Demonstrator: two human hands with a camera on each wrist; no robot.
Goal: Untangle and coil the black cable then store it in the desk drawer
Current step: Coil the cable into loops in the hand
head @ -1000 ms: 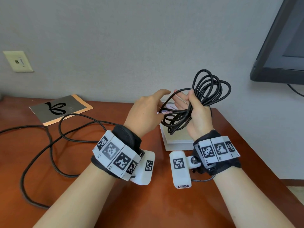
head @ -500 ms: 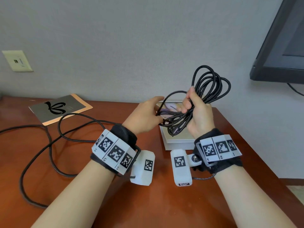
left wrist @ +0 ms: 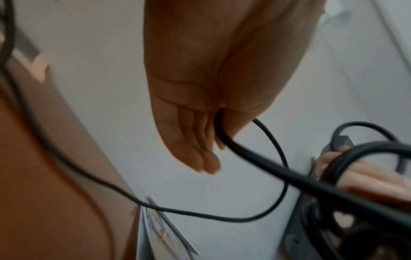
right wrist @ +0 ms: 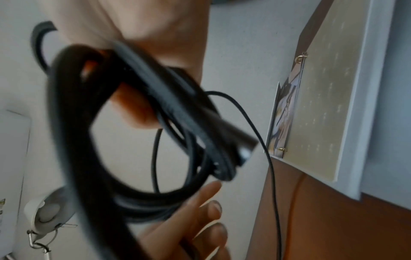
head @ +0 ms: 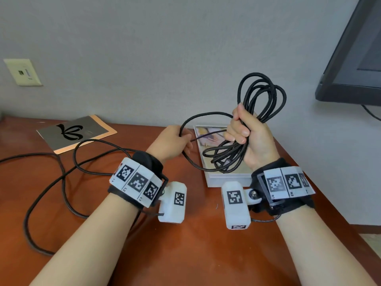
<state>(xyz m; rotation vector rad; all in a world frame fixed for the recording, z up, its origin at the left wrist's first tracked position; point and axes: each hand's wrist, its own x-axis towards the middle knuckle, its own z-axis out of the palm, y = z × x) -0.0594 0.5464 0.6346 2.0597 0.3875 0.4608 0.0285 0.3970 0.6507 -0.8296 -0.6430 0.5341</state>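
Note:
My right hand [head: 245, 131] is raised over the desk's right side and grips a bundle of coiled loops of the black cable [head: 260, 93]; loops stick up above the fist and hang below it. The right wrist view shows the coil [right wrist: 155, 112] close up, with a plug end dangling. My left hand [head: 175, 141] is lower and to the left, fingers curled round a single strand [left wrist: 224, 135] that arcs over to the right fist. The uncoiled part of the cable [head: 61, 178] trails in loose loops across the desk's left side. No drawer is in view.
A white framed picture [head: 222, 178] lies flat on the brown desk [head: 195, 254] under the coil. A grey card with a black emblem [head: 76, 133] lies at the back left. A dark monitor [head: 354, 58] hangs at the upper right, a wall socket plate [head: 22, 72] at the left.
My right fist has closed tighter round the coil and risen slightly. My left hand has slid down and left along the strand, drawing out a longer arc between the hands.

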